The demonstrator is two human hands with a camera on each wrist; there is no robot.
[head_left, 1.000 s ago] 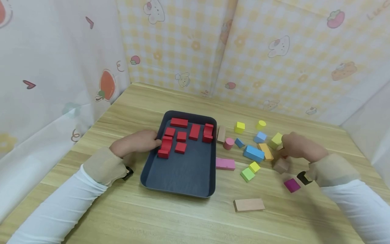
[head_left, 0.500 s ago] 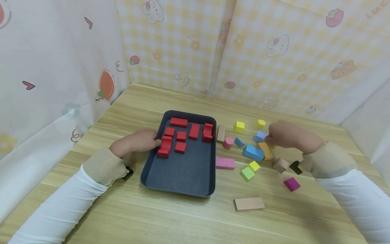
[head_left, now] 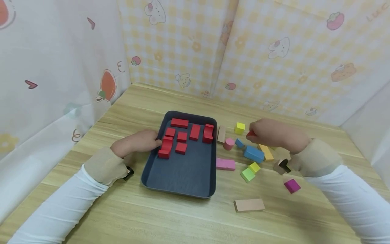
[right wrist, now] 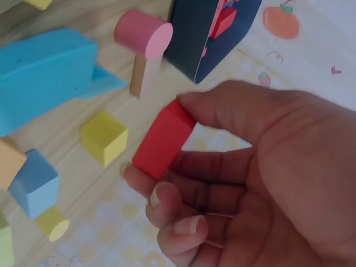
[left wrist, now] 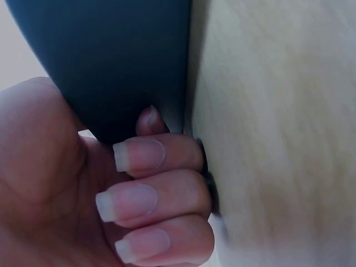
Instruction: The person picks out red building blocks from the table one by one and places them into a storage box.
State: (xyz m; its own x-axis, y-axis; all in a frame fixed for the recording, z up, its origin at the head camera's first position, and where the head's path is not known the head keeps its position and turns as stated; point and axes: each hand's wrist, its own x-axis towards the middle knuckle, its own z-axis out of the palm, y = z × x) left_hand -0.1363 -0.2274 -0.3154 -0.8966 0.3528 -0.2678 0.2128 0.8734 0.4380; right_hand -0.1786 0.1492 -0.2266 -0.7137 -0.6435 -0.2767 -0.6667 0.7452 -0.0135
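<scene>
My left hand [head_left: 138,142] grips the left wall of a dark tray [head_left: 179,193]; the left wrist view shows its fingers curled beside the tray's outer side [left wrist: 122,61]. Several red blocks [head_left: 181,137] lie in the tray's far half, among them two with a curved cutout. Between thumb and fingertips, my right hand [head_left: 277,134] pinches a red block [right wrist: 164,139] above the table, to the right of the tray. A yellow cube [head_left: 239,128], a pink cylinder [head_left: 229,144] and a light blue block [right wrist: 34,182] sit near that hand.
Loose blocks lie right of the tray: a blue block [head_left: 254,154], an orange one [head_left: 266,152], a green one [head_left: 247,175], a pink bar [head_left: 225,164], a magenta one [head_left: 292,185] and a plain wooden bar [head_left: 249,205]. Patterned curtains [head_left: 195,51] hang behind the table.
My right hand has moved left from the far-right blocks toward the tray, with the red block in its fingers. The left hand has stayed on the tray's edge.
</scene>
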